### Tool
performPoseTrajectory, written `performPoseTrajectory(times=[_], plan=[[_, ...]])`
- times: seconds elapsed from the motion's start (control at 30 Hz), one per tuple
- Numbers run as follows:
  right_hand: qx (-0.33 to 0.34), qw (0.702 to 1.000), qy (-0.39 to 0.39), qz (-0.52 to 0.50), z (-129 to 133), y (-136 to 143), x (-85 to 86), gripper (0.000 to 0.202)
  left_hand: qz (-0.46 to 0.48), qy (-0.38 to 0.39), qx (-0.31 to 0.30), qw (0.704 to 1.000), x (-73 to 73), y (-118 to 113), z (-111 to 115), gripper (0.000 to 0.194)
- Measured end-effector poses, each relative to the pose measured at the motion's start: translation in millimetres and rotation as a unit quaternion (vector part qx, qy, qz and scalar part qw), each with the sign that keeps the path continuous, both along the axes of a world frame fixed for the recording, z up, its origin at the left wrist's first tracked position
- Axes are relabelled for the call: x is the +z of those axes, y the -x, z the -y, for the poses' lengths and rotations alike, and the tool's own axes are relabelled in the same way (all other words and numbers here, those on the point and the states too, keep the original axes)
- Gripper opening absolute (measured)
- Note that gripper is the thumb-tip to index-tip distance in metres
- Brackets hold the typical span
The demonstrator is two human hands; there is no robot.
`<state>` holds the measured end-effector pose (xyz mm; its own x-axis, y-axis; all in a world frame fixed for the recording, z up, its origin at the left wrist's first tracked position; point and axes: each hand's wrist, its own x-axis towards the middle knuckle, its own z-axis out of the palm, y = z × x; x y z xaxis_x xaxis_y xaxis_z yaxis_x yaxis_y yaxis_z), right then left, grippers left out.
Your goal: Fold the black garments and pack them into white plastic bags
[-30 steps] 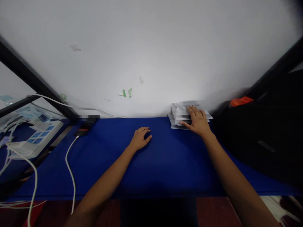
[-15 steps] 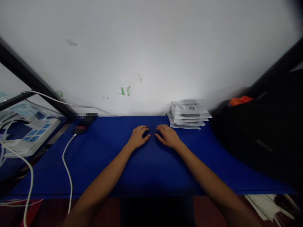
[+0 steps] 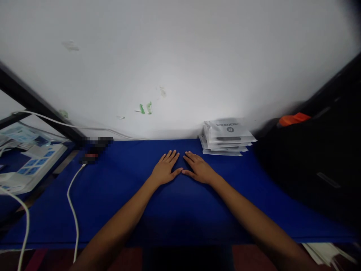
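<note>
My left hand (image 3: 166,168) lies palm down on the blue tabletop (image 3: 180,210), fingers spread and holding nothing. Beside it my right hand (image 3: 199,168) also rests flat, its fingers stretched out and bare. The two thumb tips meet or nearly meet between the hands. Beyond my right hand, against the wall, sits a stack of several flat white printed packets (image 3: 228,135); neither hand touches it.
At the left back lies a dark device, partly pixelated, with a white cable (image 3: 73,209) running off the front edge. A power strip (image 3: 36,165) stands further left. A large black bag (image 3: 304,169) with an orange piece (image 3: 295,119) fills the right side. Behind rises a white wall (image 3: 197,56).
Both hands have flattened from a curled pose and spread their fingers. The thumbs have come closer together. The view has shifted slightly.
</note>
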<state>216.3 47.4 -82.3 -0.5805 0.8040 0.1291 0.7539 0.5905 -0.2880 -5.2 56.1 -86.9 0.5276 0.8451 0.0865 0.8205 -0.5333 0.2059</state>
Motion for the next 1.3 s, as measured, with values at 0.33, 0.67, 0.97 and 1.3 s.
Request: performPoseTrajectory(times=[0.33, 0.67, 0.97, 1.3], plan=[[-0.006, 0.999, 0.002, 0.036, 1.3, 2.3, 1.7, 0.079, -0.048, -0.005, -0.012, 0.999, -2.2, -0.1, 2.3, 0.072], [-0.003, 1.0, 0.003, 0.031, 0.2, 1.3, -0.1, 0.079, 0.002, -0.013, -0.016, 1.0, -8.4, 1.6, 1.2, 0.07], [-0.004, 1.0, -0.004, 0.025, 0.4, 1.8, 0.0, 0.072, -0.006, -0.012, -0.015, 1.0, -7.2, 2.1, 0.3, 0.07], [-0.001, 1.0, -0.002, 0.024, -0.4, 0.0, -3.2, 0.076, 0.001, -0.004, -0.015, 1.0, -5.6, 2.6, 0.5, 0.07]])
